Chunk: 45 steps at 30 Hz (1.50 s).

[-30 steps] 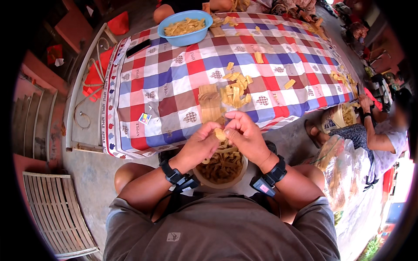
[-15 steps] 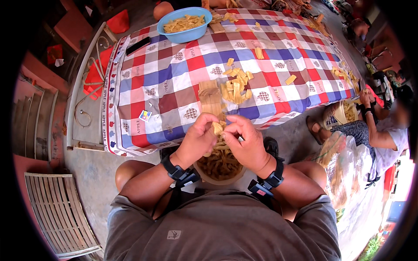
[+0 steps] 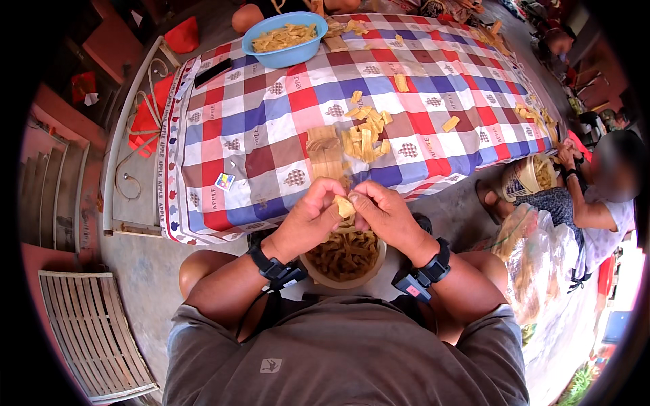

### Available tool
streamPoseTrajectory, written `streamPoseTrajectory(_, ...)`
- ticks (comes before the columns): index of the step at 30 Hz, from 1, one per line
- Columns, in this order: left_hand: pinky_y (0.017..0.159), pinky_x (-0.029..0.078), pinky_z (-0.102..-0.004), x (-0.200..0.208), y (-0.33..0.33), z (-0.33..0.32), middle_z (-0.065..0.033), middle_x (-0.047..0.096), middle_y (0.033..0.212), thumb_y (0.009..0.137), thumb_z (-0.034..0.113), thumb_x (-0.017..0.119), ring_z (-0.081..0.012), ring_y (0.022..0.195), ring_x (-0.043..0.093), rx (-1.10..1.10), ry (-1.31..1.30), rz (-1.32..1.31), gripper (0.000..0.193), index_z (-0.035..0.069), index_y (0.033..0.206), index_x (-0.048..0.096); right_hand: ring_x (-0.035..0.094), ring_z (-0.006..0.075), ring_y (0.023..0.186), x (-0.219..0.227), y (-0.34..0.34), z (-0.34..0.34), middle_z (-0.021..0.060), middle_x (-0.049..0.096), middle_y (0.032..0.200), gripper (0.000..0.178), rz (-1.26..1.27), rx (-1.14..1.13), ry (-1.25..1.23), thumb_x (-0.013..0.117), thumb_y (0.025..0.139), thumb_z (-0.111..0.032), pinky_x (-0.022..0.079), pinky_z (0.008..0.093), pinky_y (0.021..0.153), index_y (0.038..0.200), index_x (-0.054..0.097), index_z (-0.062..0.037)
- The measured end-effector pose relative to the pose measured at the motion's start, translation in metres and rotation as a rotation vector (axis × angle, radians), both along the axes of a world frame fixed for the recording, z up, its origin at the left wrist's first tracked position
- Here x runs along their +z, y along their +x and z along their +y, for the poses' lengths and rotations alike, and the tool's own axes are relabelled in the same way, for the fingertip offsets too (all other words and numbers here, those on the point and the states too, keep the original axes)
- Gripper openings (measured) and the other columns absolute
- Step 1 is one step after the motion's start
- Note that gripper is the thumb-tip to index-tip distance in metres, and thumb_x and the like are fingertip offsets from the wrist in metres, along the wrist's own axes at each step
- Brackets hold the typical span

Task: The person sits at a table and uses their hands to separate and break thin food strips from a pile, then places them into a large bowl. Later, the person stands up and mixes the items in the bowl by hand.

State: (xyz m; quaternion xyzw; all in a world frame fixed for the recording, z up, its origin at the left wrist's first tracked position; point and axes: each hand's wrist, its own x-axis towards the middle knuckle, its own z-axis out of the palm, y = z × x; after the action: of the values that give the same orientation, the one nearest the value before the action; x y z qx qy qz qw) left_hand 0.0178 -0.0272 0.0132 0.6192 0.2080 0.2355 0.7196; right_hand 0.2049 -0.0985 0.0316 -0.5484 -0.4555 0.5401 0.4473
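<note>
The yellow strip [image 3: 344, 206] points lengthwise roughly toward the bucket [image 3: 343, 284].

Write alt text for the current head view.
The person's left hand and right hand hold a small yellow piece between them, near a round tub of brownish strips. Beyond, a checked tablecloth carries scattered yellow strips and a blue basin.

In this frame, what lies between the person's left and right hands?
In the head view, a small yellow piece lies between the left hand and the right hand, pinched by the former; whether the latter touches it is unclear.
</note>
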Motion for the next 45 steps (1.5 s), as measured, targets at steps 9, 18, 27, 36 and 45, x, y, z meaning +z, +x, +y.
streamPoseTrajectory(9, 0.067, 0.038, -0.0198, 0.014, 0.004, -0.013, 0.0041, 0.051, 0.091, 0.105, 0.012, 0.05, -0.0034, 0.073, 0.042, 0.103, 0.111, 0.084, 0.049, 0.01, 0.15, 0.03, 0.05, 0.0047, 0.057, -0.028, 0.022, 0.013, -0.0025, 0.055, 0.069, 0.011, -0.182, -0.351, 0.203, 0.056, 0.101, -0.015, 0.039, 0.0225, 0.05, 0.101, 0.059, -0.0043)
streamPoseTrajectory(18, 0.059, 0.036, -0.0202, 0.006, -0.004, -0.011, 0.0042, 0.047, 0.081, 0.105, 0.016, 0.051, -0.0035, 0.067, 0.042, 0.042, -0.11, 0.089, 0.034, 0.009, 0.138, 0.043, 0.05, 0.0094, 0.061, -0.01, 0.015, 0.007, 0.0014, 0.053, 0.073, 0.028, -0.053, -0.179, 0.067, 0.052, 0.102, -0.03, 0.043, 0.0262, 0.057, 0.096, 0.055, -0.0024)
streamPoseTrajectory(27, 0.066, 0.044, -0.0218, -0.002, -0.001, -0.007, 0.0004, 0.056, 0.09, 0.103, 0.016, 0.057, -0.0053, 0.074, 0.051, -0.049, 0.07, 0.192, 0.02, 0.007, 0.121, 0.058, 0.055, 0.0139, 0.064, -0.02, 0.002, 0.006, 0.0064, 0.057, 0.068, 0.025, -0.295, -0.077, 0.224, 0.06, 0.099, -0.023, 0.046, 0.031, 0.06, 0.092, 0.059, 0.0006)
streamPoseTrajectory(36, 0.081, 0.049, -0.0245, -0.002, -0.003, 0.005, -0.0008, 0.061, 0.101, 0.101, 0.013, 0.061, -0.0077, 0.088, 0.059, 0.142, 0.029, -0.037, 0.015, 0.003, 0.112, 0.064, 0.059, 0.0134, 0.091, -0.015, 0.003, 0.004, 0.0091, 0.064, 0.097, 0.029, -0.142, -0.094, 0.226, 0.059, 0.101, -0.028, 0.048, 0.0309, 0.081, 0.108, 0.06, 0.0002)
streamPoseTrajectory(45, 0.085, 0.052, -0.026, 0.013, -0.011, 0.016, -0.0029, 0.067, 0.099, 0.098, 0.005, 0.059, -0.0093, 0.09, 0.065, 0.235, -0.292, -0.171, 0.008, 0.006, 0.105, 0.056, 0.054, 0.0083, 0.078, -0.009, 0.004, -0.001, 0.0002, 0.055, 0.08, 0.033, 0.086, 0.215, -0.052, 0.047, 0.107, -0.032, 0.047, 0.025, 0.073, 0.102, 0.057, -0.0015)
